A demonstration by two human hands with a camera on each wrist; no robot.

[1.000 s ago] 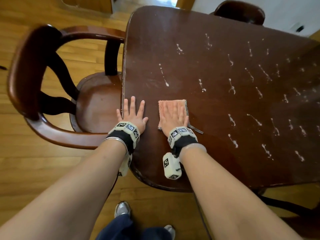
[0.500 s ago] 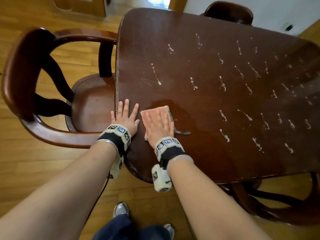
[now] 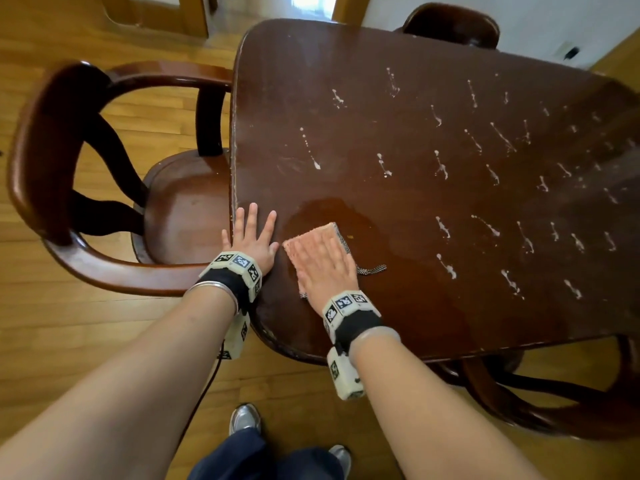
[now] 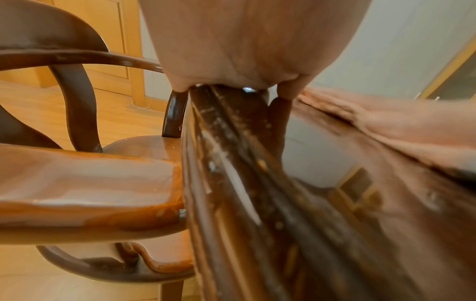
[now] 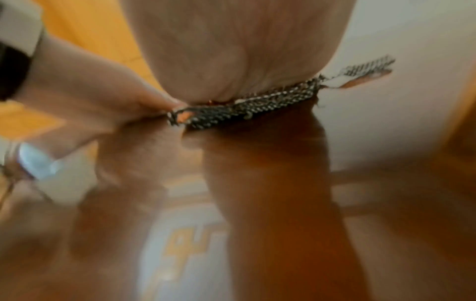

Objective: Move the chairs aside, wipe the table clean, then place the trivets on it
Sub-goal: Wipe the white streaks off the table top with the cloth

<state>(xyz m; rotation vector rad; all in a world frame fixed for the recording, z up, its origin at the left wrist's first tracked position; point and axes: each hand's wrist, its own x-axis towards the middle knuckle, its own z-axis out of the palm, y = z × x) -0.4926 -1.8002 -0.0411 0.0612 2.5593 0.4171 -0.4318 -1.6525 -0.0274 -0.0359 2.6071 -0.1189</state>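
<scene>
My right hand (image 3: 323,261) presses flat on a pink cloth (image 3: 330,232) near the front left corner of the dark wooden table (image 3: 398,323). The cloth has a grey mesh edge (image 5: 244,110), seen under my palm (image 5: 244,51) in the right wrist view. A wet patch (image 3: 322,211) shines just beyond the cloth. Many white streaks (image 3: 441,166) dot the tabletop further out. My left hand (image 3: 254,233) lies flat with spread fingers on the table's left edge (image 4: 231,163). No trivets are in view.
A wooden armchair (image 3: 52,150) stands against the table's left side, its seat (image 4: 90,179) partly under the edge. A second chair (image 3: 450,26) is at the far end. A third chair (image 3: 554,393) is tucked under the near right side. Wooden floor (image 3: 86,341) surrounds me.
My right hand has slid the cloth toward me and a little left, turning it slightly and leaving a wet patch behind. My left hand has stayed flat on the table edge.
</scene>
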